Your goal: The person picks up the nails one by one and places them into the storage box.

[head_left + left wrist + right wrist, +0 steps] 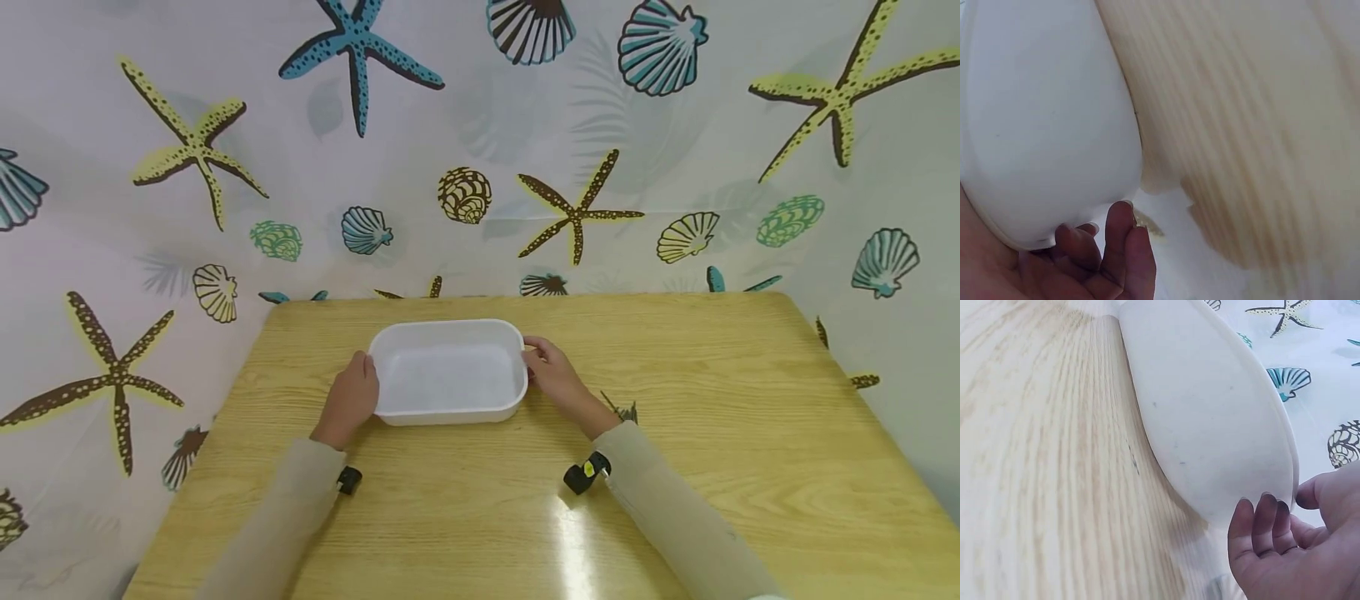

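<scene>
A white rectangular plastic basin [448, 371] with rounded corners sits at the middle of the wooden table, its inside bare. My left hand [355, 393] grips its left end, and my right hand [551, 373] grips its right end by the rim. In the left wrist view, the basin's outer wall [1054, 112] fills the left side, with curled fingers [1124, 250] under its end. The right wrist view shows the thumb at the rim and the fingers [1263, 525] bent against the wall of the basin [1210, 419].
The wooden table [712, 417] reaches back to a wall covered by a cloth [420, 158] printed with starfish and shells. A small dark object [624, 410] shows beside my right wrist. Wrist cameras [587, 473] are strapped on both arms.
</scene>
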`<state>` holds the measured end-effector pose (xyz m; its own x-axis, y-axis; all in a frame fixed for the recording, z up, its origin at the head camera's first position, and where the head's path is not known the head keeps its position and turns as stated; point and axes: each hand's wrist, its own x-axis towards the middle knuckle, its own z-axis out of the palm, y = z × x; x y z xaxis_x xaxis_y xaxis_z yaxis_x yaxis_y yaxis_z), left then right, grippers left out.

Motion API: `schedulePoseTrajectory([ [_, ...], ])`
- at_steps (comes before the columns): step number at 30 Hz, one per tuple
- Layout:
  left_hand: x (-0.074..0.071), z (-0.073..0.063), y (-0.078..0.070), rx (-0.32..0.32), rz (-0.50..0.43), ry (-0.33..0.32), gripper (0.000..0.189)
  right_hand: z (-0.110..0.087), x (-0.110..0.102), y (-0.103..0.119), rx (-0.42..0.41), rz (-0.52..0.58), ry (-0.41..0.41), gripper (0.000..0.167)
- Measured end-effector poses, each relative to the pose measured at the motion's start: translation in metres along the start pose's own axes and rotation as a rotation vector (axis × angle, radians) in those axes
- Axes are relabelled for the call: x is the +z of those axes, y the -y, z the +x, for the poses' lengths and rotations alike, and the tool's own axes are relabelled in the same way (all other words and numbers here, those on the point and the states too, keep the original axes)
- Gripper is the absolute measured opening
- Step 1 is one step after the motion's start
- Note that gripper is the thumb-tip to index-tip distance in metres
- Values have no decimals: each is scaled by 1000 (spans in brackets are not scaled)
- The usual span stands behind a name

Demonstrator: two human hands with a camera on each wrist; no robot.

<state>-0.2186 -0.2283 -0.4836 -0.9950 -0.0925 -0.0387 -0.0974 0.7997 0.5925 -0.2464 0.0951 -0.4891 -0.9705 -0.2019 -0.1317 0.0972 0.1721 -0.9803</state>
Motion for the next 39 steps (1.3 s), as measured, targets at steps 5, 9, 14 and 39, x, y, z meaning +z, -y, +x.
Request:
schedulePoseTrajectory([
  [5,10,-1,-13,-12,-9,13,41,-8,-14,3,-3,-11,-6,40],
  [9,18,-2,-24,-1,-21,25,38,-11,-28,3,8,-15,-24,40],
  [14,29,2,-37,19,-39,18,36,-15,-45,1,20,-26,-34,40],
  [39,53,-1,-83,147,24,116,34,-42,-106,-9,13,-75,-93,44],
])
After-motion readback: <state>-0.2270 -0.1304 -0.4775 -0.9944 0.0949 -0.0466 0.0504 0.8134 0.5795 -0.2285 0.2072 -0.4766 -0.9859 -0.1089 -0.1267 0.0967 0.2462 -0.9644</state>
